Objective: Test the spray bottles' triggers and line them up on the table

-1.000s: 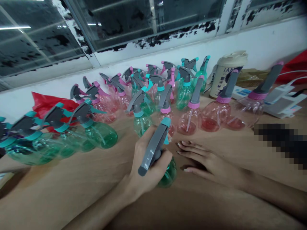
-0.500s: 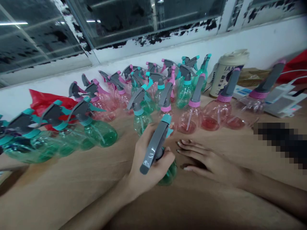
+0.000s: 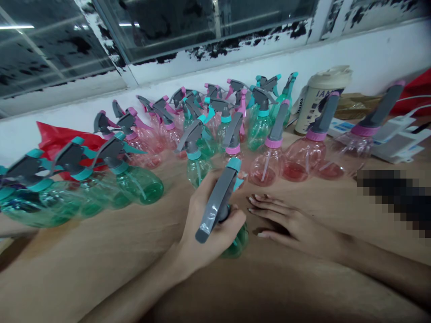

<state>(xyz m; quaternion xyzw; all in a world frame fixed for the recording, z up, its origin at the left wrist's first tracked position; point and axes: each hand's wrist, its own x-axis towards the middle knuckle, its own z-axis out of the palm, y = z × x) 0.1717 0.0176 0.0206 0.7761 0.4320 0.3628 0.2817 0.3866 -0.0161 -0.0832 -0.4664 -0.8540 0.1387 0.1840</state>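
Note:
My left hand [image 3: 205, 237] is wrapped round the neck of a green spray bottle [image 3: 239, 242] in the middle of the table. Its grey trigger head with a teal nozzle tip slants up and away, and much of the bottle is hidden by my fingers. My right hand [image 3: 292, 224] lies palm down on the wood just right of that bottle, fingers stretched out and holding nothing. Beyond my hands stand a green spray bottle [image 3: 198, 171] with a teal collar and a pink spray bottle [image 3: 266, 168] with a pink collar.
Several green spray bottles [image 3: 139, 184] line the left side, before a red plastic bag [image 3: 67, 141]. More pink and green bottles crowd along the wall. At the right are a pink bottle [image 3: 305, 161], a coffee cup [image 3: 319, 103] and a white plastic device [image 3: 400, 139].
Both hands hold nearly the same pose, the left still on the green spray bottle. The view has shifted very slightly.

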